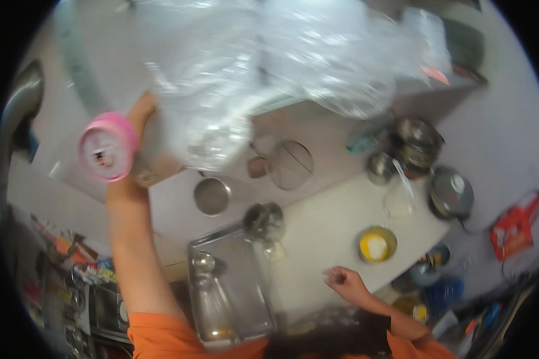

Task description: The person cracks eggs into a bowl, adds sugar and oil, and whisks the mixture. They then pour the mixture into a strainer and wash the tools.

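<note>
My left hand (143, 111) reaches out at the upper left, closed round a pink-rimmed round container (108, 147) that hides part of it. Over the near edge of the pale tabletop (323, 224) is my right hand (351, 287), its fingers curled beside a small dark spot; blur leaves it unclear whether it holds anything. Beyond that hand stands a yellow bowl (364, 244) with white contents. A metal cup (212, 196) and a round wire sieve (291, 165) lie between the hands, farther back.
A metal tray (262, 309) holding ladles (203, 262) lies in front of me. Clear plastic sheeting (206, 58) spreads across the far side. Metal pots (415, 143), a grey lidded appliance (451, 193) and a red bag (512, 231) are at the right.
</note>
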`<action>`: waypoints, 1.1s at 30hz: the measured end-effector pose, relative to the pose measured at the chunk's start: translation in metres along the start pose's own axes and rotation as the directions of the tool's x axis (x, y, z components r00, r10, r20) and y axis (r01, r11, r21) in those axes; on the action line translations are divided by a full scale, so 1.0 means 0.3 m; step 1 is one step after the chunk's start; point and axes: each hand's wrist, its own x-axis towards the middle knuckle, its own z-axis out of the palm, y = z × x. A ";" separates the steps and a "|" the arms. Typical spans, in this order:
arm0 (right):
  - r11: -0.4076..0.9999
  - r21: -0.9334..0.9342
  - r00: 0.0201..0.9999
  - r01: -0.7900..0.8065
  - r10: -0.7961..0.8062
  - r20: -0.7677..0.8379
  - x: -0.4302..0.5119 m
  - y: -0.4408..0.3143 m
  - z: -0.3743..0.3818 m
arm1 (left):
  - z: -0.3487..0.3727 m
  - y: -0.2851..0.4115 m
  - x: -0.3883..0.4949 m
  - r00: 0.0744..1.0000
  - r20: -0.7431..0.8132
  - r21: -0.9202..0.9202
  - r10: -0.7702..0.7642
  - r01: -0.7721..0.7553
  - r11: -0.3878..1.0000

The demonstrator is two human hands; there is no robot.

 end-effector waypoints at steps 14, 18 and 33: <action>0.992 0.101 0.975 -0.071 0.090 -0.204 -0.080 0.146 -0.197 | 0.044 -0.510 -0.905 0.885 -0.415 0.475 0.213 0.011 0.880; 0.996 0.093 0.997 -0.002 0.008 -0.075 -0.032 0.095 -0.215 | 0.448 -0.258 -1.503 0.998 0.047 0.338 -0.032 0.014 0.941; 0.963 -0.198 0.973 0.180 -0.145 0.179 0.101 0.032 -0.588 | 1.432 0.538 -1.652 0.780 0.613 0.059 -0.122 0.109 0.992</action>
